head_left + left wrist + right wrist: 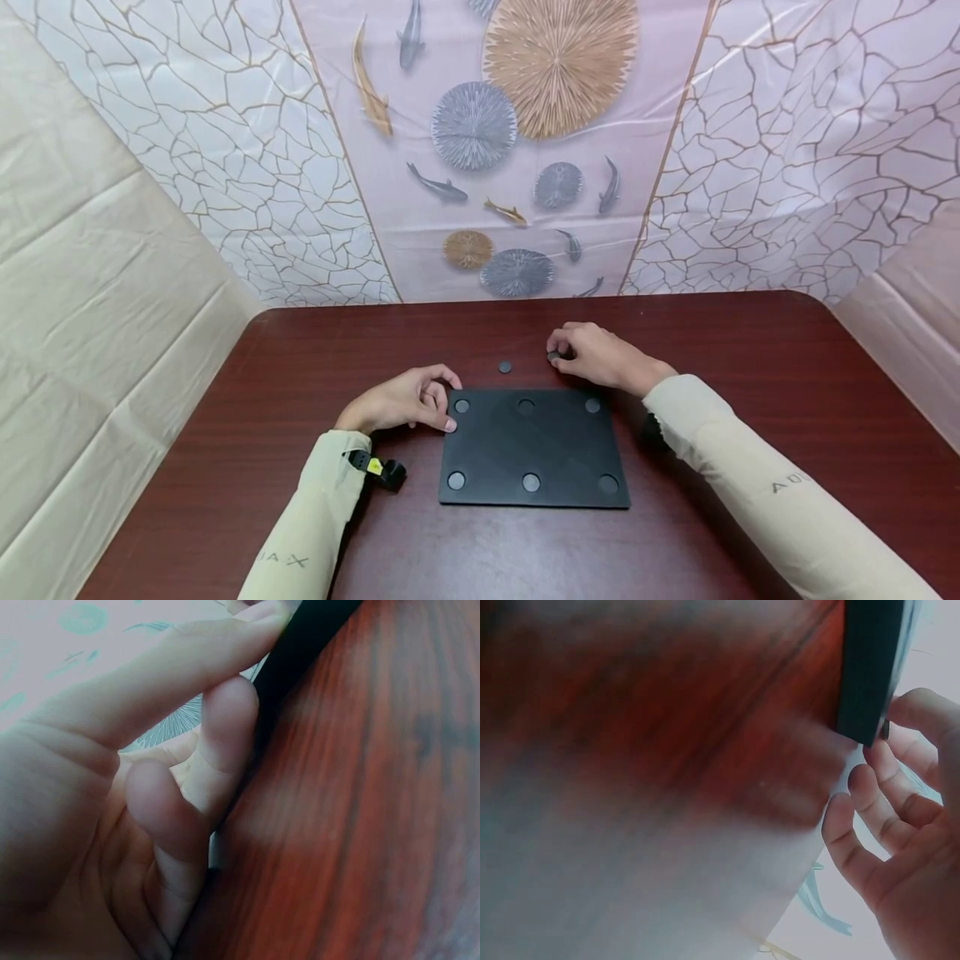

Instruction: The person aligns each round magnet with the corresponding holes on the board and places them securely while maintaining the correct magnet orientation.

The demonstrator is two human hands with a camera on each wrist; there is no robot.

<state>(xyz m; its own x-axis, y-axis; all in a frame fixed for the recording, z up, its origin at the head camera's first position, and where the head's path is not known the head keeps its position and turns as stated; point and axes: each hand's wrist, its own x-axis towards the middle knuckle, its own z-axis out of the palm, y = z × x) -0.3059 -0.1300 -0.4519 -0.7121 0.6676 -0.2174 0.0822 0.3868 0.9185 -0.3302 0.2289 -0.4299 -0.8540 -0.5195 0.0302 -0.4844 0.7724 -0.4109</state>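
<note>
A black rectangular board (566,446) lies flat on the table, with several round spots along its two long sides, some pale grey and some dark. At its far left corner, my left hand (405,397) holds the board's edge with thumb and index finger. The left thumb (217,645) reaches the board's edge in the left wrist view, the other fingers curled beside the table. Beyond the far right corner, my right hand (596,357) pinches a small dark disc (553,356) between thumb and fingertips. That disc shows only as a dark sliver in the right wrist view.
Another small dark disc (505,367) lies on the reddish-brown table (300,367) behind the board. A patterned curtain (517,208) hangs beyond the table's far edge. A black wrist strap with a yellow tag (375,467) sits at the left cuff.
</note>
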